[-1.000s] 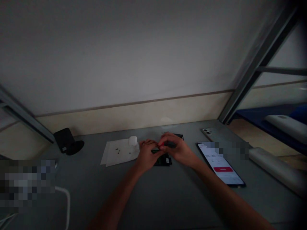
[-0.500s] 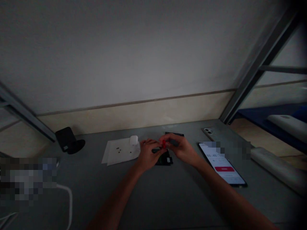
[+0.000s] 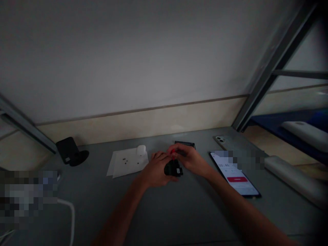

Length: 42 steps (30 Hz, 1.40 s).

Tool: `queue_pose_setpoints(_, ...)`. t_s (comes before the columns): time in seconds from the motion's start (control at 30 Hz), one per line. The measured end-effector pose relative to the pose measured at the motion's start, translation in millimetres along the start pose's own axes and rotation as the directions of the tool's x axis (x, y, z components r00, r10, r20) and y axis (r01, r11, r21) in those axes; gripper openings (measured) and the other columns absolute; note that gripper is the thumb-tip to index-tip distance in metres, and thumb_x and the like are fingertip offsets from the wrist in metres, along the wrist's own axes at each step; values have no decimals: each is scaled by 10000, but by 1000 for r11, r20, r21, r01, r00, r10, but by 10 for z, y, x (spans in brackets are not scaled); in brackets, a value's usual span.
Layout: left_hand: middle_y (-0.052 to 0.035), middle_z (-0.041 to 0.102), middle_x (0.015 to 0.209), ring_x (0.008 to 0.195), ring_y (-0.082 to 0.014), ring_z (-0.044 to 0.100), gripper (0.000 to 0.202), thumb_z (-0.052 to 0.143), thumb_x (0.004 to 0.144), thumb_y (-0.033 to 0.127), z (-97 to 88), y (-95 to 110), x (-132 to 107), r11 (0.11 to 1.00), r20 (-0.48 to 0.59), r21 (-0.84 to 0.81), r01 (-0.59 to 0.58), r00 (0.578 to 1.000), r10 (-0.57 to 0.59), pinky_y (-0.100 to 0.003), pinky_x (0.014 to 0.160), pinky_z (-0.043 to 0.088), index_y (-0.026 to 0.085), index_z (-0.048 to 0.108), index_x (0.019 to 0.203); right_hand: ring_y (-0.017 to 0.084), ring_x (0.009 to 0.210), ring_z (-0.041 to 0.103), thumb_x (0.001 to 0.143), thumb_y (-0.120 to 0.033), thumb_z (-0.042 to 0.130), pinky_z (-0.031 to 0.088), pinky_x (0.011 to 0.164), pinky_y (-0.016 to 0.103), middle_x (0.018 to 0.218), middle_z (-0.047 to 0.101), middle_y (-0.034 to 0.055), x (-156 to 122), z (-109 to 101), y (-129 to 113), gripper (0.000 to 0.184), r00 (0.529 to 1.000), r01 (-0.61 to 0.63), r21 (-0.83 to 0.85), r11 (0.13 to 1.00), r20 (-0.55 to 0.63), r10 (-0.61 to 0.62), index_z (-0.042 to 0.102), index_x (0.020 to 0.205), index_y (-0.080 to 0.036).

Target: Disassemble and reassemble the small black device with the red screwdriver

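Observation:
On the grey desk, a small black device (image 3: pixel 176 171) with a white label lies partly under my hands. My left hand (image 3: pixel 157 170) grips it, thumb along the near edge and fingers over the far side. My right hand (image 3: pixel 189 158) is closed, pinching what looks like a small red screwdriver (image 3: pixel 173 153) above the device's far part. The tool's tip is hidden. Left of my hands, several tiny dark screws (image 3: pixel 125 161) lie scattered on white paper sheets (image 3: pixel 133 171).
A white earbud case (image 3: pixel 141 150) sits on the paper's far edge. Behind my right hand lies a flat black box (image 3: pixel 185 143). To the right are a lit phone (image 3: pixel 235 176) and another phone (image 3: pixel 222 141). A black stand (image 3: pixel 70 152) and a white cable (image 3: pixel 73 218) are leftward.
My left hand has shifted its hold, its thumb now at the device's near edge. The red tool is more covered by my right fingers. The view has shifted slightly.

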<state>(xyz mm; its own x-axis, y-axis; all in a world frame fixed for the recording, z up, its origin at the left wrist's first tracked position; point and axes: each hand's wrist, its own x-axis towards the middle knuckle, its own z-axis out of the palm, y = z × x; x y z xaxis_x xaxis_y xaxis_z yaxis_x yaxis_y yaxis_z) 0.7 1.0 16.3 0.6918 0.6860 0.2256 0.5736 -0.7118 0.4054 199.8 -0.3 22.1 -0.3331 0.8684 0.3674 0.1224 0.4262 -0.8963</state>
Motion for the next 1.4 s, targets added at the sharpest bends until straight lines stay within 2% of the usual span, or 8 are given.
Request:
queue_pose_setpoints(0.2,-80,669,1213,1168,-298,569,562,869,709,387,26,0,1,994,-7,-113,1,1000,-2,-451,1036,388,242,626,1195,173,764,617,1002,-426,489,509,727,316,805,629,14,13,-77,51,290,986,19,106,994,-165,-1,632,1128,-207)
queue_pose_setpoints(0.4,-111,661,1270,1214,-316,580,631,871,709,394,73,-42,19,978,-94,-208,35,994,-55,-488,1072,386,233,611,1260,203,938,631,904,-399,664,523,868,357,1054,679,63,-37,-202,8,321,999,-41,-164,986,26,46,672,1165,-212)
queue_pose_setpoints(0.63,-111,635,1325,1226,-293,581,663,860,734,293,147,-106,51,955,-242,-290,57,961,-131,-473,1075,423,238,579,1332,275,1235,588,699,-249,864,428,1114,500,1364,592,107,-112,-249,93,782,982,-17,-173,985,184,50,527,1404,-260)
queue_pose_setpoints(0.93,-119,591,1368,1277,-299,547,739,863,734,325,169,-107,55,899,-237,-433,62,955,-180,-496,1100,417,257,514,1382,263,1201,627,726,-149,807,445,1097,471,1285,665,88,-55,-276,66,639,980,-96,-111,989,161,113,578,1317,-229)
queue_pose_setpoints(1.03,-141,536,1403,1327,-311,488,678,821,774,358,142,3,38,911,-335,-411,38,923,-190,-511,1133,377,246,513,1367,250,1131,652,723,-139,797,479,1047,449,1236,676,84,-56,-299,90,634,987,-100,-131,986,110,115,560,1305,-213)
queue_pose_setpoints(1.13,-127,591,1278,1231,-274,539,341,654,910,364,159,132,39,896,-470,-436,89,826,-311,-475,1085,420,226,583,1214,230,1043,674,735,-171,799,520,974,413,1166,688,77,-46,-309,83,635,993,-91,-132,987,58,99,529,1309,-200)
queue_pose_setpoints(1.27,-115,647,1232,1144,-236,607,252,508,992,389,265,227,84,672,-391,-721,167,703,-594,-432,1046,461,215,599,1149,227,1029,682,765,-173,776,536,957,406,1181,683,84,-42,-252,-20,656,998,-67,-115,991,-12,66,487,1353,-219)
queue_pose_setpoints(1.4,-130,634,1311,1144,-241,647,327,501,987,418,340,232,145,226,-100,-972,70,745,-659,-416,1026,499,195,607,1201,259,1151,649,788,-115,717,512,1024,452,1273,655,98,-60,-104,-145,644,999,36,-235,971,-23,-43,492,1374,-258)
